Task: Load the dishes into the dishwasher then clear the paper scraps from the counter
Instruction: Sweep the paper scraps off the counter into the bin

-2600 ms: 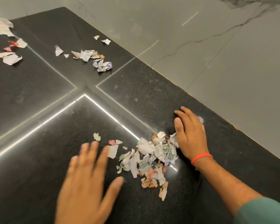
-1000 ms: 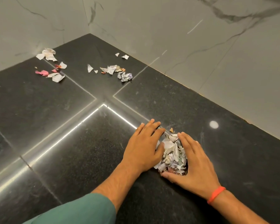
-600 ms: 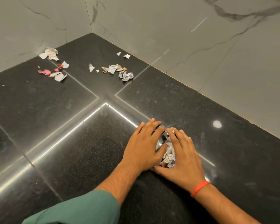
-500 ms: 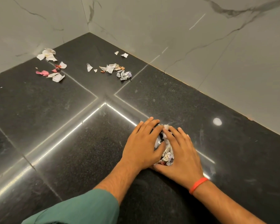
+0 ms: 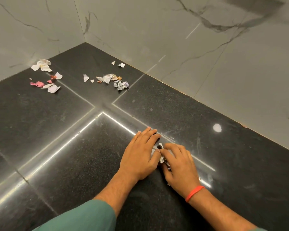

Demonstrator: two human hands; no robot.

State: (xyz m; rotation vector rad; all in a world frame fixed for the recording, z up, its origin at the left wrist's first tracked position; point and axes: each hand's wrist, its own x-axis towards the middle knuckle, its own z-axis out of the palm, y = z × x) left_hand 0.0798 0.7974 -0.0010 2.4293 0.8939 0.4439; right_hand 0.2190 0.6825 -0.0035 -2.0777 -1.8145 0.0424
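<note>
A bunched pile of paper scraps lies on the black stone counter, almost wholly hidden between my two hands. My left hand lies flat on the counter with fairly straight fingers, its thumb side pressing against the pile. My right hand, with a red band at the wrist, curls its fingers over the scraps from the right. No dishes or dishwasher are in view.
More scraps lie near the back corner: a white and pink group at the left, a white and crumpled group in the middle, two small bits by the wall. Marble walls bound the counter behind and right.
The spread-out scraps were swept together between both hands. Over the last second the hands closed in on the pile, and my right hand's fingers have curled over it.
</note>
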